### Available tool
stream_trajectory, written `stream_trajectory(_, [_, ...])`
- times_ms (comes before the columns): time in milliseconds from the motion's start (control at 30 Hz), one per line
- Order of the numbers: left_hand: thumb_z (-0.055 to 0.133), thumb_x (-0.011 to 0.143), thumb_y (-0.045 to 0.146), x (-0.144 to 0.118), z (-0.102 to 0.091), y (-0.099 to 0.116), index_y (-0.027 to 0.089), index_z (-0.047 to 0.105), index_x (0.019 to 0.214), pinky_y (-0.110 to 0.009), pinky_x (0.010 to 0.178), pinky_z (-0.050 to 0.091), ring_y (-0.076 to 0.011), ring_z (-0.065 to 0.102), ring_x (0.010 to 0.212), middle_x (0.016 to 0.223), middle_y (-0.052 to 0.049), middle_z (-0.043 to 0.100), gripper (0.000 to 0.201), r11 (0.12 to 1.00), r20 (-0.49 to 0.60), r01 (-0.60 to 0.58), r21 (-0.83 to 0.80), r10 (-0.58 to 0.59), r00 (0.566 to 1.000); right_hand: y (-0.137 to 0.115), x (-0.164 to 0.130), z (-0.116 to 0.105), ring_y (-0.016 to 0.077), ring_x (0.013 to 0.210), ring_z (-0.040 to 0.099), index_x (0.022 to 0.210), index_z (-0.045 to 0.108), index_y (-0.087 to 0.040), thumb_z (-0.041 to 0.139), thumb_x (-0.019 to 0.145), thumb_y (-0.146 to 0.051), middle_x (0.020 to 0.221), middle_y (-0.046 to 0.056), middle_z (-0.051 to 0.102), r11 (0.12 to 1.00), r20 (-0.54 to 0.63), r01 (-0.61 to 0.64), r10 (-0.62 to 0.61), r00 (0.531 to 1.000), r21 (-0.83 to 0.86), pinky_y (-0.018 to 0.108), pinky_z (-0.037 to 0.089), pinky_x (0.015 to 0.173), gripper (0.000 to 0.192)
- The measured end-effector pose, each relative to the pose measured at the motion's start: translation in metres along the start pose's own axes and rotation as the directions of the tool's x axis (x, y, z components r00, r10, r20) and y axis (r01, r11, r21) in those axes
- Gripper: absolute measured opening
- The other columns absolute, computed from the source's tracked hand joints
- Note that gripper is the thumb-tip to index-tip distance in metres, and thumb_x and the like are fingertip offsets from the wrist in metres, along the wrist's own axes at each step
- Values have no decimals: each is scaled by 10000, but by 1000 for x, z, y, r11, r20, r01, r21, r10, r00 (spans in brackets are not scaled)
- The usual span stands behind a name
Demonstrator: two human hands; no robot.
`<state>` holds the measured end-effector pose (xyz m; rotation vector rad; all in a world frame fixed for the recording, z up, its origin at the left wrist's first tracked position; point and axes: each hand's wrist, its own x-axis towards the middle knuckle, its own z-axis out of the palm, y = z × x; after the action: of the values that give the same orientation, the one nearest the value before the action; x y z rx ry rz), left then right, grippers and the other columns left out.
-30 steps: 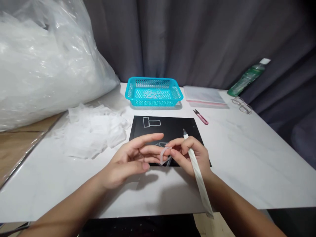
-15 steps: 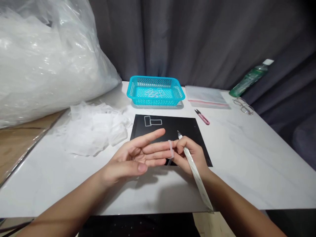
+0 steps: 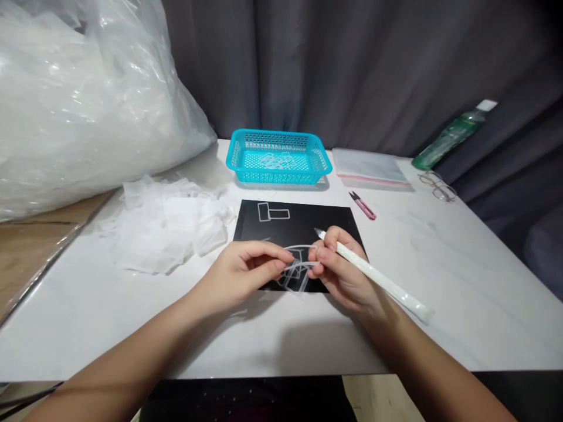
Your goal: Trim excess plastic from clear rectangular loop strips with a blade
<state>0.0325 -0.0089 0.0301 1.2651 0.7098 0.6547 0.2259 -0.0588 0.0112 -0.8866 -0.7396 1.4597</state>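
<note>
A thin translucent white band (image 3: pixel 301 247) is stretched between my two hands above the black mat. My left hand (image 3: pixel 248 269) is closed, thumb and fingertips pinching at the band's left end. In my right hand (image 3: pixel 347 266), the fingertips grip the band's right end. The same hand holds a white pen-shaped tool (image 3: pixel 382 278) with a pointed dark tip, its shaft slanting back over the wrist. On the black mat (image 3: pixel 316 214), several translucent strips or frames (image 3: pixel 303 281) lie under the hands, partly hidden. Two small white outline frames (image 3: pixel 278 214) lie at the mat's upper left.
A blue basket (image 3: pixel 281 177) holding small white frames stands behind the mat. A pile of thin white sheets (image 3: pixel 167 228) and a big plastic bag (image 3: pixel 88 117) are at left. Pink thread snips (image 3: pixel 363 206), zip bags (image 3: pixel 372 170), glasses (image 3: pixel 438 186) and a green bottle (image 3: pixel 455 135) are at right.
The band was around my left hand's outstretched fingers; now it is off them and stretched between both hands. My left fingers have closed into a pinch. The pen-shaped tool has swung flatter, rightward.
</note>
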Motion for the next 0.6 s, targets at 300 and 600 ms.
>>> stream_trajectory(300, [678,820,306,3,-1,0,148,712,923,-267,649,533,-142,631,684,776,-36,698,191,982,15,86,166,-89,996,3,-1,0,58,458,603,709,412,-215,724,809,-272,590,-75,632,997,-15,17,-18,1000,-81,139,485,463,332])
stream_trajectory(600, [647,835,295,18,-11,-10,142,615,1183,-344,802,528,-218,664,938,1035,-96,704,381,968,-82,86,237,-68,994,4,4,-3,64,489,608,717,435,-215,716,810,-302,651,-60,663,997,-145,-3,-9,989,-79,173,548,523,308])
